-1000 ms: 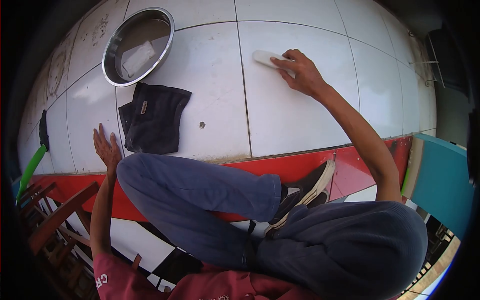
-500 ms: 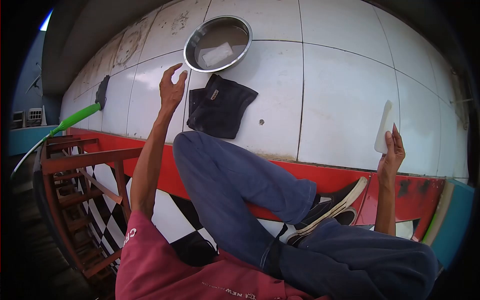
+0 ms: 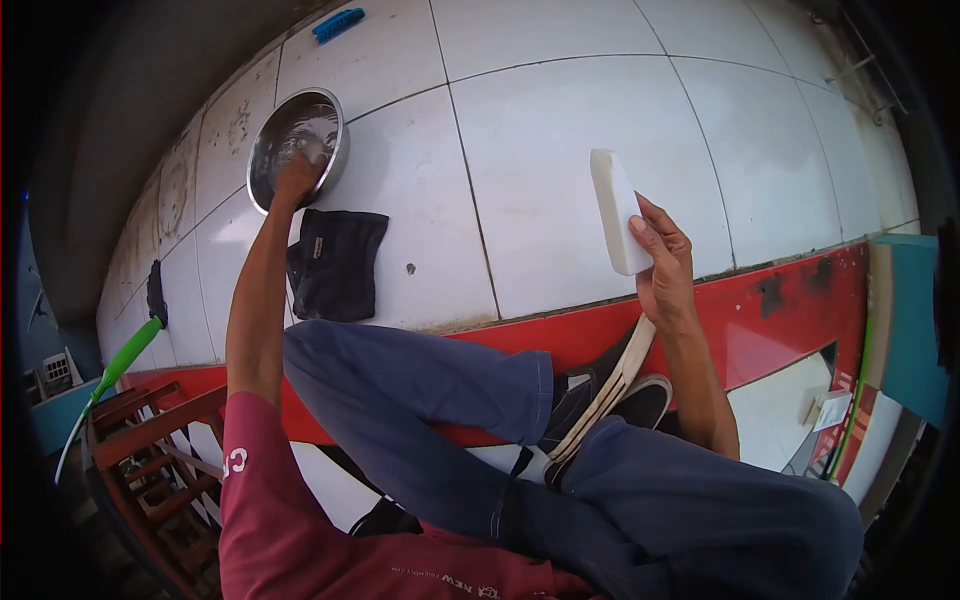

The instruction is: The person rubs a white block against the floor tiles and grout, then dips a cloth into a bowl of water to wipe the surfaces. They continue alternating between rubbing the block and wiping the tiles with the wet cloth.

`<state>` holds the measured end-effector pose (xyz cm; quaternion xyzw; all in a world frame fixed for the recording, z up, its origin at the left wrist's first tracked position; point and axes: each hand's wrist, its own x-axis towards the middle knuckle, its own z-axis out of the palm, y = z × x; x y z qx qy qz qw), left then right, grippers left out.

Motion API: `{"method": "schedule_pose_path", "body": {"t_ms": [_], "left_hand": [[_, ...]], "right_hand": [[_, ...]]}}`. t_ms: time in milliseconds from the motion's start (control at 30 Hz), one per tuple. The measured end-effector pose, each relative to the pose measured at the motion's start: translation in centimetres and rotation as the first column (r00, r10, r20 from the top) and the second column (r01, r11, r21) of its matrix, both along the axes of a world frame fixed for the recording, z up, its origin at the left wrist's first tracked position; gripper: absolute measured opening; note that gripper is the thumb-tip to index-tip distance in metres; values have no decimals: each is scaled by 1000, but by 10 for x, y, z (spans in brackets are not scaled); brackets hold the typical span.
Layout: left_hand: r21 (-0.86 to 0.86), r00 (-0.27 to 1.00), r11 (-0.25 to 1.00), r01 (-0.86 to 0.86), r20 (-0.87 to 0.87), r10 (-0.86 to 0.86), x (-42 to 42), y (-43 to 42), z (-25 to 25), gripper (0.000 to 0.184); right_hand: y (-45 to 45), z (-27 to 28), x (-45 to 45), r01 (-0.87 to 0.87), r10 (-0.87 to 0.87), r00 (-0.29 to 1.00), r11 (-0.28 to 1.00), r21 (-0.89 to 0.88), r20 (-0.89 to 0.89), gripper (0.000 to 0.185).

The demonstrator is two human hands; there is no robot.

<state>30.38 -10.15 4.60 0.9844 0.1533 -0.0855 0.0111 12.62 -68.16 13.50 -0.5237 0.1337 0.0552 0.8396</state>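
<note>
And here's the white block (image 3: pixel 618 215), tilted up on end in the right hand (image 3: pixel 666 258), thumb pressed on its near face, fingers wrapped behind: a firm clamp. It sticks up and to the left from that grip, cream-coloured along its narrow side. Whether it touches the white tiles (image 3: pixel 550 120) behind it, I can't tell.

Over to the left hand (image 3: pixel 299 178), well apart from the right, and it's down inside the metal basin (image 3: pixel 264 160)! The water (image 3: pixel 305 130) is rippled and bright around it; the fingers are under, so whether they're spread or closed on something, I cannot tell.

Just below and right of that left hand lies the folded black cloth (image 3: pixel 340 265), flat on the tiles, a small label near its top. Beyond the left hand, up at the far edge, there's a blue brush (image 3: pixel 338 25). Out to its left and lower, a green handle (image 3: pixel 132 350) with a dark head at its tip, and below that a brown wooden frame (image 3: pixel 160 430).

Under the right hand runs the red edge (image 3: pixel 800 300) of the tiles, dark-stained to the right; below and left of the hand, a dark shoe (image 3: pixel 585 392) with a pale sole.
</note>
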Motion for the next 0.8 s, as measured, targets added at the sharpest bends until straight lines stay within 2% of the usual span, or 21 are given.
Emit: {"method": "schedule_pose_path", "body": {"t_ms": [33,133,167,267,300,400,433,533,567,667,800], "left_hand": [[4,997,998,-67,38,67,-5,-10,8,69],[-127,985,991,27,170,-5,-8,-9,24,67],[-97,987,995,16,158,-1,-3,-2,27,73],[-134,924,978,-160,328,196,17,27,12,84],[-403,879,865,-299,238,414,4,-29,59,89],[-414,816,819,-398,248,521,12,-24,66,84],[-233,830,903,-361,360,425,17,-14,61,77],[-52,851,959,-279,450,273,19,-8,57,69],[-63,866,951,-304,397,303,22,-10,60,63],[-18,861,954,-301,426,279,26,-13,64,60],[-21,904,970,-240,360,232,36,-3,69,60]], "right_hand": [[-10,-2,7,-2,2,1000,1000,-2,-31,39],[-28,-7,17,39,-40,986,999,-6,-163,43],[-33,-12,18,58,-55,979,998,11,-197,45],[-41,-21,17,73,-59,964,996,48,-258,47],[-42,-22,15,70,-52,961,996,58,-270,48],[-43,-24,11,71,-48,960,995,74,-276,48],[-43,-23,10,71,-47,961,994,80,-273,47],[-39,-20,10,44,-35,973,998,34,-227,45],[-37,-17,10,51,-41,976,998,39,-212,44],[-31,-17,10,7,-8,984,1000,-8,-178,43],[-28,-21,10,-28,18,985,998,-54,-174,42]]}}
